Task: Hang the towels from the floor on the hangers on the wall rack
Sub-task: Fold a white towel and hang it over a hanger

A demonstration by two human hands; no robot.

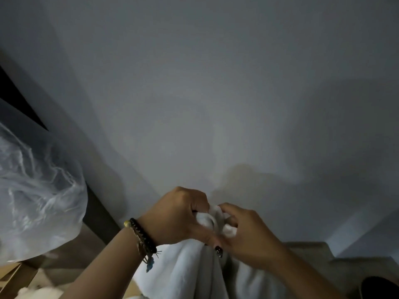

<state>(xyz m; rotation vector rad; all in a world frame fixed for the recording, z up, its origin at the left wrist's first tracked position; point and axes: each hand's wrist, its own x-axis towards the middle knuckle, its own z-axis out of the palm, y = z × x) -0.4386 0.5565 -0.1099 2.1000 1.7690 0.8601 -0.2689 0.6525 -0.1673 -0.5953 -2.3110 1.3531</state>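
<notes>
A white towel (190,272) hangs in front of me, low in the centre of the head view, bunched at its top edge. My left hand (179,214), with beaded bracelets at the wrist, grips the bunched top from the left. My right hand (244,231) pinches the same bunched edge from the right, its fingers curled into the cloth. The two hands touch each other over the towel. No hanger or wall rack shows in this view.
A plain grey-white wall (205,93) fills most of the view. A large clear plastic bag (36,195) bulges at the left. More white cloth (36,293) lies at the bottom left on a beige floor (336,268).
</notes>
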